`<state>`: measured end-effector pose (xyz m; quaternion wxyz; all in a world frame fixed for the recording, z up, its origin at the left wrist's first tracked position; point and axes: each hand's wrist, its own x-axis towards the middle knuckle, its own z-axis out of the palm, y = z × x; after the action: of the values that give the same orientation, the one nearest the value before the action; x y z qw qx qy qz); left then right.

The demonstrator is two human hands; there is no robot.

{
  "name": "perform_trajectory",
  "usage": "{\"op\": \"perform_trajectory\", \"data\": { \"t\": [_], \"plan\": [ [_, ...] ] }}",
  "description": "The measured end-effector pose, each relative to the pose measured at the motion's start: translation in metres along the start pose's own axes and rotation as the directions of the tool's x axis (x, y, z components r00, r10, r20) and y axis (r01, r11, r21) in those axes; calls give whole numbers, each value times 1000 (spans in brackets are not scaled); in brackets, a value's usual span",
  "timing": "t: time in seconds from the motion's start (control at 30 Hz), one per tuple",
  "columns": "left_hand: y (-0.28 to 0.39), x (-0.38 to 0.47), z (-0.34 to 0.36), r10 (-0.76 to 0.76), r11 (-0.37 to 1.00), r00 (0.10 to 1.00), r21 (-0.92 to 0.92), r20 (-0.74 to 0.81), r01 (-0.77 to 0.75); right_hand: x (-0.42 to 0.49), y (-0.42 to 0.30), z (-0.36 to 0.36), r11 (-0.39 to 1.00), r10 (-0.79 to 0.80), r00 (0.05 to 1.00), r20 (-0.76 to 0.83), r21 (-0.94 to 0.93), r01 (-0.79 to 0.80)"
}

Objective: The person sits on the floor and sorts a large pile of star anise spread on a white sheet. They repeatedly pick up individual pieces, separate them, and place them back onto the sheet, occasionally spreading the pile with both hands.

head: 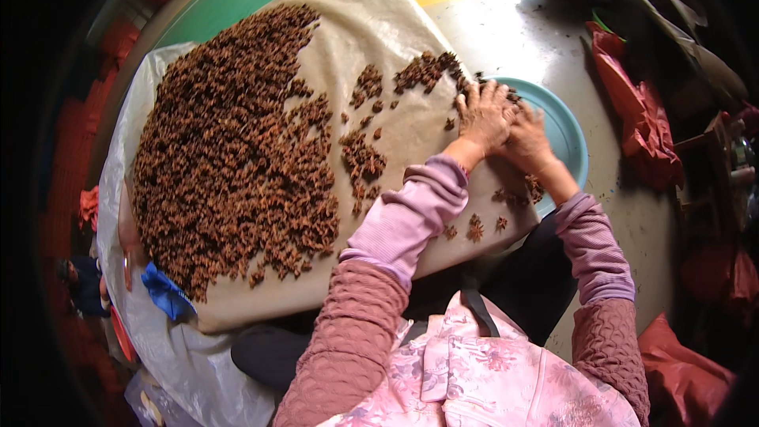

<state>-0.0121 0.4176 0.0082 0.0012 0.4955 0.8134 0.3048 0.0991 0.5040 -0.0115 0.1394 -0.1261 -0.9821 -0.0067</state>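
Note:
A large heap of dried star anise point(237, 154) covers the left of a cloth-covered work surface point(367, 24). Smaller clusters of star anise point(363, 157) lie across the middle and towards the right edge. Both my hands are at that right edge, touching or overlapping, over star anise beside a light-blue plastic basin point(572, 136). My left hand point(485, 115) lies with its fingers spread over dark pieces. My right hand point(528, 136) is partly above the basin, its fingers partly behind the left. What lies under the palms is hidden. A few single stars point(475, 229) rest near the front edge.
Red sacks point(640, 107) lie on the floor at the right, near a wooden stool or rack point(705, 148). A blue cloth or bag point(166, 292) sits at the heap's lower left, on plastic sheeting point(195, 362). Another person point(86, 284) is at the far left.

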Motion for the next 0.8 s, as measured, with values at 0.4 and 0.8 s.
{"op": "perform_trajectory", "data": {
  "t": [0.4, 0.8],
  "plan": [
    [-40, -240, -78, -344, 894, 932, 345, 116, 287, -89, -139, -21, 917, -326, 937, 126, 283, 281],
    [-119, -124, -89, -420, 860, 906, 343, 59, 376, -46, -178, -5, 910, -259, 965, 42, 346, 229]
  ]
}}
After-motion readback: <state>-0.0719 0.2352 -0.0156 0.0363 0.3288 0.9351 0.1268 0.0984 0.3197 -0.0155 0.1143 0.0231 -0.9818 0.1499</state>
